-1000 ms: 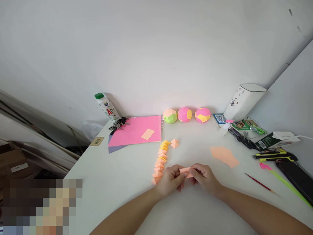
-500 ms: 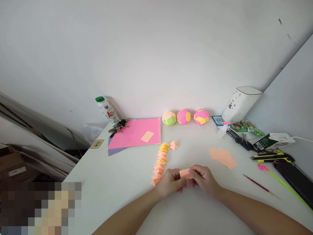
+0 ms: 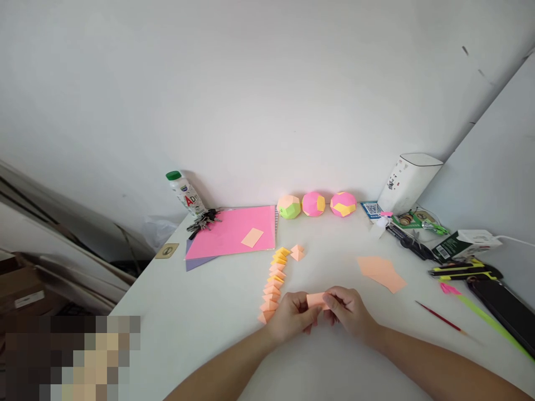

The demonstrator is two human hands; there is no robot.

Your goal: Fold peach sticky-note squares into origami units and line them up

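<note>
A small piece of peach paper (image 3: 316, 300), apparently folded, is pinched between my two hands above the table. My left hand (image 3: 292, 316) grips its left end, and my right hand (image 3: 349, 312) holds the right end with the thumb pressed on it. Part of the paper is hidden by my fingers. Beside my left hand runs a row of folded peach and yellow paper pieces (image 3: 272, 290). One more folded peach piece (image 3: 297, 252) sits by the far end of that row. Loose peach paper sheets (image 3: 381, 273) lie beyond my right hand.
Three paper balls (image 3: 313, 204) line the wall. A pink sheet (image 3: 228, 231) with keys (image 3: 204, 219) and a bottle (image 3: 186, 194) is at left. On the right are a paintbrush (image 3: 441, 317), a yellow-black cutter (image 3: 466, 270), a black case (image 3: 504, 306) and a white box (image 3: 412, 181).
The view has tilted slightly, so the tabletop things appear a little lower. Both hands keep their grip on the peach paper, with hardly any movement.
</note>
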